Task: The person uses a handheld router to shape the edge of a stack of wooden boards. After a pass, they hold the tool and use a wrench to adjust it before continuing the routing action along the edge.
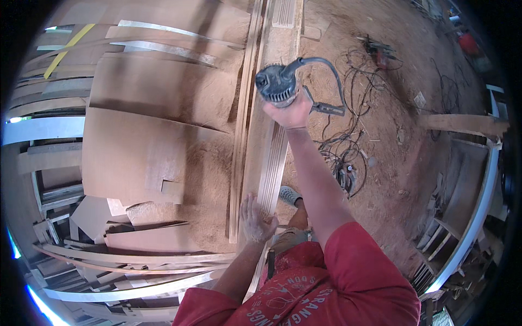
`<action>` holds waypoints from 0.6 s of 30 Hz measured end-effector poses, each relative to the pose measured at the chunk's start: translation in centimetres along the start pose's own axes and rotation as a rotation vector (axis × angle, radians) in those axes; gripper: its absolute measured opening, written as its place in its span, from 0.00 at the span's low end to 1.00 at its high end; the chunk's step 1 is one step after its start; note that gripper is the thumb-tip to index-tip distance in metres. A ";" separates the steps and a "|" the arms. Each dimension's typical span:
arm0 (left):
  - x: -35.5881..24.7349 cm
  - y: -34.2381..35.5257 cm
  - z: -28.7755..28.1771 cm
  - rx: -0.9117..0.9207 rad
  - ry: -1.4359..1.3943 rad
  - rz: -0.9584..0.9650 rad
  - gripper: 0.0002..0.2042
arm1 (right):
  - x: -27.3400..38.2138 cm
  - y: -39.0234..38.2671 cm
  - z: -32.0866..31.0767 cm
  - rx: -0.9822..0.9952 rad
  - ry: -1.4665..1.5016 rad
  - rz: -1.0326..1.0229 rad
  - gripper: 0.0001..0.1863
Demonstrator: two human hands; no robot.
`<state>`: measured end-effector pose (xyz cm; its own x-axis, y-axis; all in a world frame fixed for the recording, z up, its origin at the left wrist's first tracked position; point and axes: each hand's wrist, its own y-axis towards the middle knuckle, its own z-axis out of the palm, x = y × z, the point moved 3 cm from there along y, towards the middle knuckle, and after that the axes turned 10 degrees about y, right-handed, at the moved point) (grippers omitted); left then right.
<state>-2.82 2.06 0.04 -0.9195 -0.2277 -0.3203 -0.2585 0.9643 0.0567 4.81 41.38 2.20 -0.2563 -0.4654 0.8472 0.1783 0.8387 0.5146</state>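
Here, gripping a grey handheld router with the right hand, fingers clamped round its lower body, arm stretched far forward. Sitting upright on a long wooden moulding board, the round ribbed motor cap facing up, a dark power cord arching out of its top and dropping to the right. Sticking out to the right of the tool base, a flat dark metal guide bar.

Pressing the left hand flat on the near part of the same board, fingers spread apart and lying open on the wood, dusted pale with sawdust. Running lengthwise down the board, several parallel grooves, light tan, stretching from the near hand towards the router and beyond. Lying just beside the board on its left, narrower wooden strips, also long and straight.

Covering the ground all around, reddish sawdust. Leaning and lying to the left, large curved plywood sheets. Tangling on the floor to the right, black cables. Showing below the board, a grey shoe and a red shirt.
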 end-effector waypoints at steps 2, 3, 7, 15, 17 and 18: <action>0.2 -0.2 0.0 -0.006 -0.015 -0.007 0.46 | -0.1 0.7 0.4 0.003 -0.040 0.036 0.33; 0.1 -0.1 0.0 -0.008 -0.016 -0.008 0.46 | -0.4 1.1 0.4 0.004 -0.039 0.034 0.33; 0.1 0.0 0.2 0.024 -0.013 -0.021 0.47 | -0.8 2.4 0.5 0.043 -0.059 0.173 0.35; 0.3 -0.1 0.5 0.063 0.003 -0.032 0.47 | 3.9 -2.3 -0.8 0.013 0.022 0.357 0.35; -0.1 0.3 0.4 0.139 0.057 -0.048 0.46 | 4.5 -5.3 -1.8 0.006 0.052 0.325 0.35; 0.0 0.2 0.4 0.143 0.060 -0.048 0.46 | 5.0 -6.0 -2.1 0.009 0.075 0.314 0.35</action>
<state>-2.77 2.26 -0.35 -0.9243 -0.2772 -0.2623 -0.2615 0.9606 -0.0938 4.47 33.38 3.61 -0.1192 -0.2023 0.9721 0.2287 0.9471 0.2251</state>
